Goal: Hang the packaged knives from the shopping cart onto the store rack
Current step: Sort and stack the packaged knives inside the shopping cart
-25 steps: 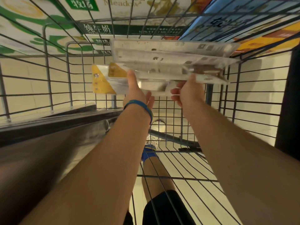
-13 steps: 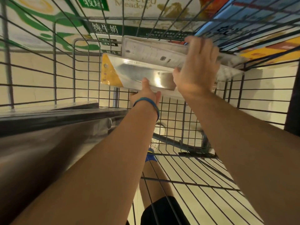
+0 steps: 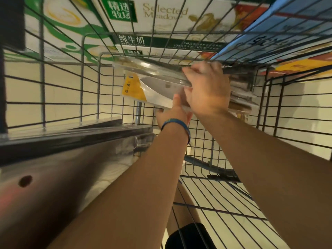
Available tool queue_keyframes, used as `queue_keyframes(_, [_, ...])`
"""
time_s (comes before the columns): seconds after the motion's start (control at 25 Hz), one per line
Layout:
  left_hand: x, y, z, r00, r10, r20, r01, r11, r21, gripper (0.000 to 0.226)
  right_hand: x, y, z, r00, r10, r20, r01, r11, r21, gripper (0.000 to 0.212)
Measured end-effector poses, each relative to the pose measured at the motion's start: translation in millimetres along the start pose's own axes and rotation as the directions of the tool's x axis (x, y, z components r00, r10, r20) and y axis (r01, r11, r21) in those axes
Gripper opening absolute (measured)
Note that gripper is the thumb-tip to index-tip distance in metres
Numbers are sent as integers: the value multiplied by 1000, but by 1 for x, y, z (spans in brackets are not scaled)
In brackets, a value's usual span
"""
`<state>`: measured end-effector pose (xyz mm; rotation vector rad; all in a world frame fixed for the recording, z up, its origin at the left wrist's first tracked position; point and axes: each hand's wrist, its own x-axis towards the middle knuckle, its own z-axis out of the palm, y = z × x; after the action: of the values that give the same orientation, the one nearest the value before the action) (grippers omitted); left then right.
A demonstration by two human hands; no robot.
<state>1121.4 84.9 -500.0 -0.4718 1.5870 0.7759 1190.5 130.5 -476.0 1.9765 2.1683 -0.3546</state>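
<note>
The white milk box (image 3: 197,20) reads "Selected Meadow". Its green label (image 3: 119,10) says 精选牧场, and the dark green band (image 3: 132,40) below it says 纯牛奶, with "100%" in small print. The yellow card (image 3: 133,87) in the knife package (image 3: 158,91) bears black characters too small to read.

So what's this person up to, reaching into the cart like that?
A person is reaching into a wire shopping cart, both hands on a stack of packaged knives at its far end. The left hand, with a blue wristband, holds the stack from below; the right hand grips it from above.
</note>
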Motion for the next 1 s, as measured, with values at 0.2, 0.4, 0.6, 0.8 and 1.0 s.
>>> queue_keyframes(0.2, [6, 5, -8, 999, 28, -26, -30, 997, -68, 44, 0, -35, 0, 996, -87, -30, 86, 996, -39, 40])
queue_keyframes(0.4, [3, 17, -1, 994, 25, 102, 0, 973, -232, 24, 3, -32, -11, 996, -89, -31, 88, 996, -32, 43])
queue_keyframes(0.6, [12, 28, -3, 986, 38, 162, 6, 965, -262, 23, -9, -35, -18, 991, -74, -108, 76, 997, 15, 56])
queue_keyframes(0.8, [15, 33, -10, 998, 17, 58, 3, 943, -333, 34, -20, -36, 2, 993, -57, 108, 44, 992, 116, 78])
queue_keyframes(1.0, [15, 33, -13, 935, 93, -342, -113, 993, -39, 54, -16, -34, 22, 969, -135, 206, 94, 976, 199, 69])
